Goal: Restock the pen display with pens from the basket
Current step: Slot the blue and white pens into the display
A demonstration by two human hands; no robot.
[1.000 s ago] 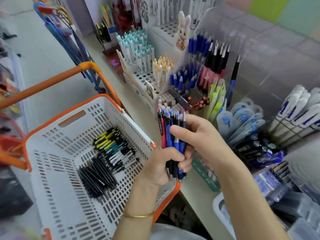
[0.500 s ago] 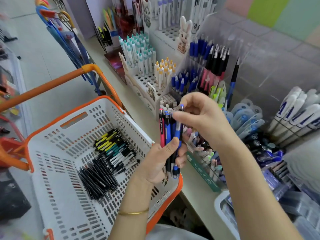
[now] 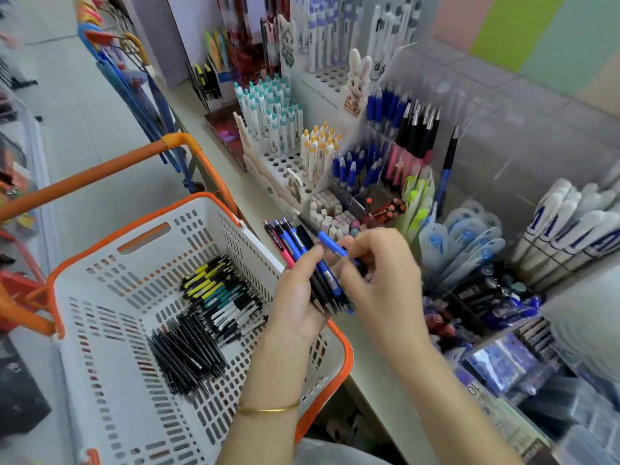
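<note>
My left hand (image 3: 298,297) grips a bundle of blue, black and red pens (image 3: 302,250), tilted with the clicker ends up and to the left, over the basket's right edge. My right hand (image 3: 379,270) pinches a single blue pen (image 3: 330,245) that lies crosswise above the bundle. The white basket with an orange rim (image 3: 134,330) sits at the lower left and holds a heap of black pens (image 3: 188,350) and yellow, teal and white ones (image 3: 221,290). The pen display (image 3: 385,152) fills the shelf behind my hands, with blue, black and white pens in racks.
An orange handle (image 3: 100,169) arches over the basket's far side. A tray of small erasers (image 3: 332,213) sits just beyond my hands. White markers (image 3: 570,229) and packed blue pens (image 3: 469,246) lie at the right. The shelf edge (image 3: 369,374) runs diagonally under my right forearm.
My right hand has drawn one blue pen out of the bundle and turned it sideways. The bundle in my left hand has tilted to the left.
</note>
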